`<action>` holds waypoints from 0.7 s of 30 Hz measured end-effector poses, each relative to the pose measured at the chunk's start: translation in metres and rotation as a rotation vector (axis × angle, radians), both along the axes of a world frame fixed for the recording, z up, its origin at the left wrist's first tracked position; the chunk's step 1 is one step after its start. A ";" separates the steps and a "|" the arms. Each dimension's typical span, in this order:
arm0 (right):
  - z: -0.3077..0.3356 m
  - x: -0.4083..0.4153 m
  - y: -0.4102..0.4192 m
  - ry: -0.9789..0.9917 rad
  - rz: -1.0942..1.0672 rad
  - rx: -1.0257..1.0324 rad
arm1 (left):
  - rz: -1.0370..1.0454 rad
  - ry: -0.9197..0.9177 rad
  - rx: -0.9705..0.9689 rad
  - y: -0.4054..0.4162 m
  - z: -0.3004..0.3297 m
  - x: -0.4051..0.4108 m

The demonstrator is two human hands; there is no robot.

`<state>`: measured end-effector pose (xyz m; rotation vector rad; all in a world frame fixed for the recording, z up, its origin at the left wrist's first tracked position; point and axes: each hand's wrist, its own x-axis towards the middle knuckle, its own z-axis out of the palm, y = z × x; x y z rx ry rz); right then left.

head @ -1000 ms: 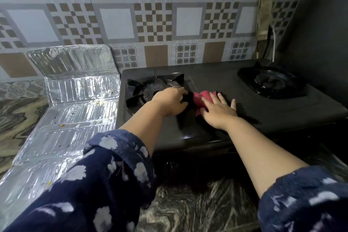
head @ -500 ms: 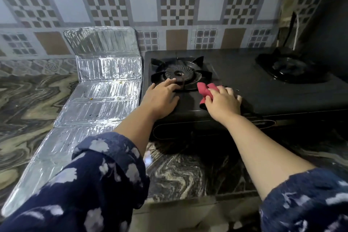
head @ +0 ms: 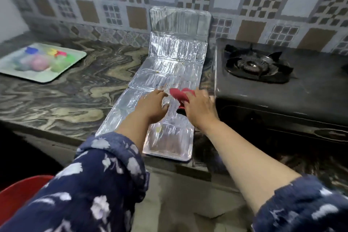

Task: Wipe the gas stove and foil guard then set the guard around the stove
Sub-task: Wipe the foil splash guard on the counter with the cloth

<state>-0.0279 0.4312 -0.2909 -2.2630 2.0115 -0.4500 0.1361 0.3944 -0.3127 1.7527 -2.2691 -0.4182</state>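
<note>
Now my right hand pinches the red cloth over the foil guard, which lies flat on the tabletop beside the stove for wiping; my left hand, fingers spread, steadies it.

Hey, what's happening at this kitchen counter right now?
A person is cleaning up around a black gas stove. The right hand holds a red cloth just above the foil guard, which lies unfolded on the marbled counter to the left of the stove, its far panel leaning up against the tiled wall. The left hand is spread over the foil beside the cloth. The guard shows a few specks and is not yet set around the stove.
</note>
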 end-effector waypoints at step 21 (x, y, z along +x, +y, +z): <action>-0.126 0.103 -0.012 0.209 0.588 0.180 | 0.340 -0.282 0.212 0.071 -0.110 0.119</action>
